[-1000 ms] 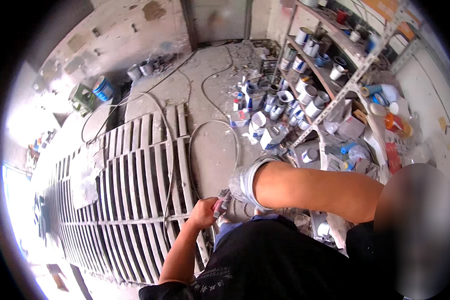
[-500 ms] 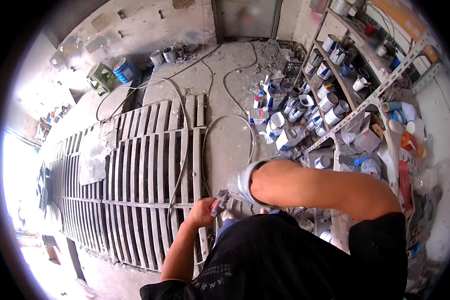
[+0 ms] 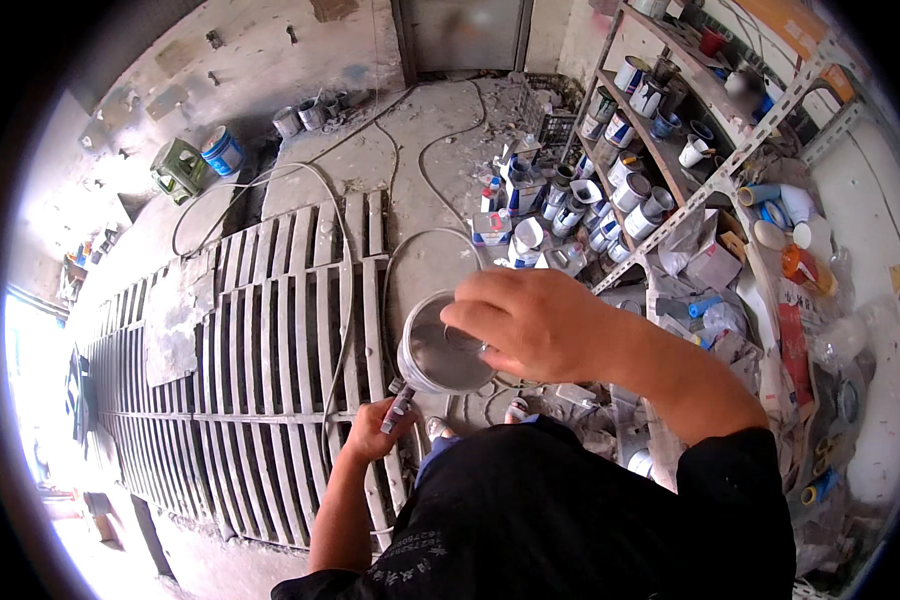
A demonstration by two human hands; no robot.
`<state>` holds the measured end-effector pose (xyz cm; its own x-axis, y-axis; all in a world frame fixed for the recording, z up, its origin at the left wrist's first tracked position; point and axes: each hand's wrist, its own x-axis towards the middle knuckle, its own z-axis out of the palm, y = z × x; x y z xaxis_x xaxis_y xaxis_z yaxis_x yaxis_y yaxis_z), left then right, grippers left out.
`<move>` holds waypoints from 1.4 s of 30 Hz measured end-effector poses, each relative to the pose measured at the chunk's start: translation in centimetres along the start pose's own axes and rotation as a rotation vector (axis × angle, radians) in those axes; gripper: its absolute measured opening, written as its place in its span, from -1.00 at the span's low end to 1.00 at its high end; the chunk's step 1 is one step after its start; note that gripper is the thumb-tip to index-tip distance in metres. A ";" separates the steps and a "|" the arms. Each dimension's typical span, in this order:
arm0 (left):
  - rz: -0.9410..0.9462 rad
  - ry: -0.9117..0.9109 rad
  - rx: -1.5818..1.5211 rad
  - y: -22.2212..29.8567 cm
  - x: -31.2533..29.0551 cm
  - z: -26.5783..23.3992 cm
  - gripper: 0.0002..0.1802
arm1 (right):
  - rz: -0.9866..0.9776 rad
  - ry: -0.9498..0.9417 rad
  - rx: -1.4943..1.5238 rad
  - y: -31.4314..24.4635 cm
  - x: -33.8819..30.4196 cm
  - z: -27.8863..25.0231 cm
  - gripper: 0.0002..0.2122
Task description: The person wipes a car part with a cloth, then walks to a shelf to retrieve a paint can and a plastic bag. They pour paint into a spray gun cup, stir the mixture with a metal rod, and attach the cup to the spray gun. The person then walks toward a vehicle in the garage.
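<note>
— What fills most of the view?

— A long slatted metal grille [image 3: 240, 370], pale and dusty, lying flat on the concrete floor [image 3: 440, 150]. A thin hose [image 3: 342, 260] loops across the floor and runs down over its slats.

— And to the right?

— An angled metal shelf rack [image 3: 710, 130] crowded with paint cans, with more cans and boxes heaped on the floor at its foot. A blue and white bucket [image 3: 221, 150] stands far off by the wall, beside a green crate [image 3: 178, 168].

— Where is the cup?

— The round metal cup [image 3: 442, 345] is held in the air over the grille's right edge, mouth up, a grey liquid showing inside.

— What are the hands doing?

— The right hand [image 3: 530, 320] rests over the cup's rim, fingers curled down on its far side, gripping it. The left hand [image 3: 375, 432] sits below and is closed around the handle of a spray gun [image 3: 400, 408] that meets the cup's underside.
</note>
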<state>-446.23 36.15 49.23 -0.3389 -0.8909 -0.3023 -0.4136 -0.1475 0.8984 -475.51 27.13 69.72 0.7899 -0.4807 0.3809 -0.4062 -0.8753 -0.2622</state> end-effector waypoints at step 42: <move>-0.118 0.253 0.001 -0.5 -2.3 1.0 -0.68 | -0.135 0.292 -0.019 -1.8 4.6 -2.4 -0.57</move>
<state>-446.08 38.71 49.14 -0.0665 -0.9467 -0.3153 -0.4382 -0.2562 0.8616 -472.23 26.35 74.11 0.6731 -0.3528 0.6500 -0.3175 -0.9316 -0.1768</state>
